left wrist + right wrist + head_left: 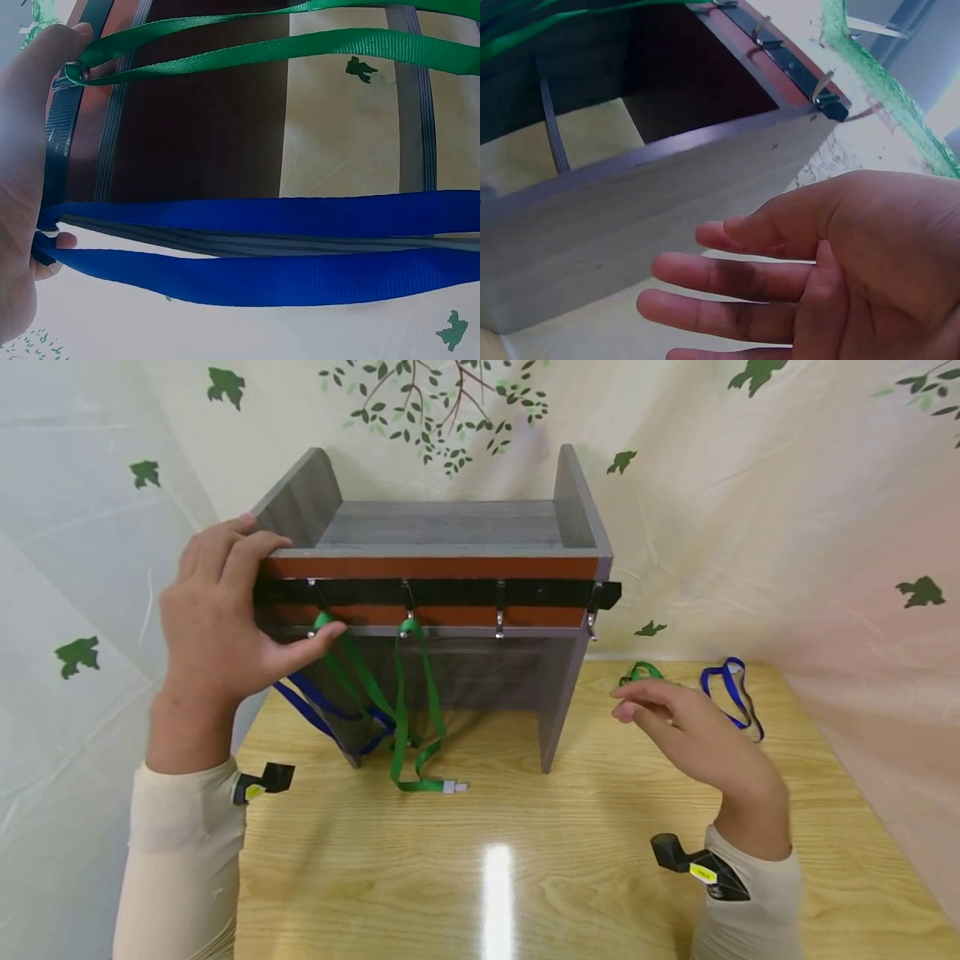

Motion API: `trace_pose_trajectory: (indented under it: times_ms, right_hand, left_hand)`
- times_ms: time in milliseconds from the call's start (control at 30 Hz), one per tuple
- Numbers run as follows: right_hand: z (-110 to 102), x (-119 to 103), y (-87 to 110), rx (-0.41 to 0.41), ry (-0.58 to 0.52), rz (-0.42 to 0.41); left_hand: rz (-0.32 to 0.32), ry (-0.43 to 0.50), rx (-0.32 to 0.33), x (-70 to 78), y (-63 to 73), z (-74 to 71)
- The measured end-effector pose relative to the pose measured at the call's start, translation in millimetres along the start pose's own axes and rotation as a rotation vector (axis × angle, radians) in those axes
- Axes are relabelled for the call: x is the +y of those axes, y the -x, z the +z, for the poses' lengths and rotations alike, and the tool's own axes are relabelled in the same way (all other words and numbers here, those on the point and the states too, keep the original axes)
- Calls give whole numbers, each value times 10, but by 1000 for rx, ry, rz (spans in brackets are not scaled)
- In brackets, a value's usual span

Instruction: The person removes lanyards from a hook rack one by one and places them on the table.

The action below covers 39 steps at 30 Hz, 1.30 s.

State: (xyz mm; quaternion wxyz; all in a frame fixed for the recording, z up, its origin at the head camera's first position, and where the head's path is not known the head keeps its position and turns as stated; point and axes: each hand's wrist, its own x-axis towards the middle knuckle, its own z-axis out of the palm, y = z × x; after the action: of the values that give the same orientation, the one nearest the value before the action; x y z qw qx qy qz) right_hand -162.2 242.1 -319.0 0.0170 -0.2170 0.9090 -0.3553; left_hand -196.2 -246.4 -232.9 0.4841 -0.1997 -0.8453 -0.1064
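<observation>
A grey wooden shelf point(450, 522) stands on the table with a black hook rail point(457, 592) along its red-brown front. My left hand point(213, 618) grips the shelf's left front corner, its fingers over the top edge and the thumb across the front. Beside that thumb a green lanyard point(365, 672) hangs from a hook, and a blue lanyard point(262, 281) hangs at the left end. Another green lanyard point(437, 710) dangles from the second hook, its white clip near the tabletop. My right hand point(697, 739) hovers right of the shelf, fingers loosely extended and holding nothing.
Beyond my right hand, a green lanyard point(642, 670) and a blue lanyard point(738, 697) lie at the back right of the wooden table point(420, 877). Two hooks on the rail's right side carry nothing. Leaf-printed cloth point(697, 527) closes off the back and sides.
</observation>
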Motion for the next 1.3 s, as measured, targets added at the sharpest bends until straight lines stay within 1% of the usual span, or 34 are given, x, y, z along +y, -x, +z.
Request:
trace_pose_trajectory:
  times_ms: [100, 200, 433, 600, 767, 967, 1067, 1300]
  right_hand:
    - [55, -67, 0, 37, 15, -54]
    - [120, -143, -12, 57, 7, -111]
    - [313, -336, -46, 51, -13, -182]
    - [481, -442, -108, 13, -40, -211]
    - [641, -503, -147, -20, -64, -211]
    - [809, -615, -160, 6, -97, -283]
    - [874, -672, -157, 2, -110, -305]
    - [1002, -775, -139, -52, -74, -285]
  left_hand:
    - [5, 3, 0, 0, -8, 11]
    - [5, 8, 2, 1, -10, 16]
    - [-9, 15, 16, 0, 20, 11]
    - [-12, 17, 18, -1, 15, 15]
    - [-5, 15, 18, 4, 9, 22]
    - [-6, 18, 21, 3, 14, 10]
    - [-12, 18, 25, 4, 22, 8]
    - [-7, 28, 33, 6, 6, 38]
